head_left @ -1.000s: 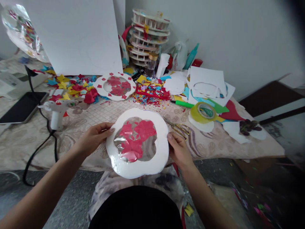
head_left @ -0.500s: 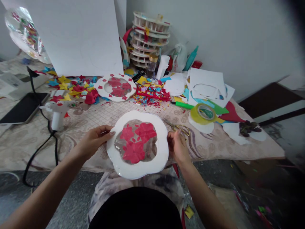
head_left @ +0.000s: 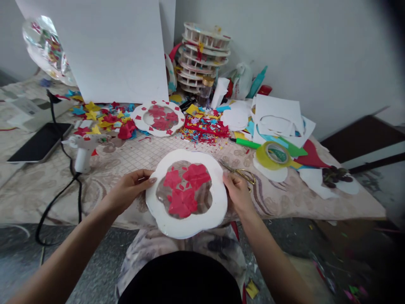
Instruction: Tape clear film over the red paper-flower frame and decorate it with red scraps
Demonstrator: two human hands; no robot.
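Between my two hands is a white scalloped frame (head_left: 161, 218) with a clear window, held over the front edge of the table. Red paper flowers (head_left: 182, 202) show inside the window. My left hand (head_left: 133, 185) pinches the frame's left rim, thumb on top and fingers behind. At the right rim, my right hand (head_left: 236, 188) grips with the thumb on the front; its other fingers are mostly hidden. Gold-handled scissors (head_left: 247, 175) lie on the table just beyond my right hand.
A white glue gun (head_left: 82, 154) with a black cord stands at left, near a phone (head_left: 39, 142). Behind lie a similar frame with red bits (head_left: 139, 115) and paper scraps (head_left: 202, 131). Yellow tape (head_left: 264, 156) sits at right, near a green marker (head_left: 247, 143). Stacked white rings (head_left: 205, 44) rise at the back.
The whole view has shifted slightly, so things appear a little further right. My right thumb now lies flatter on the frame's rim. Both hands keep hold of the frame.
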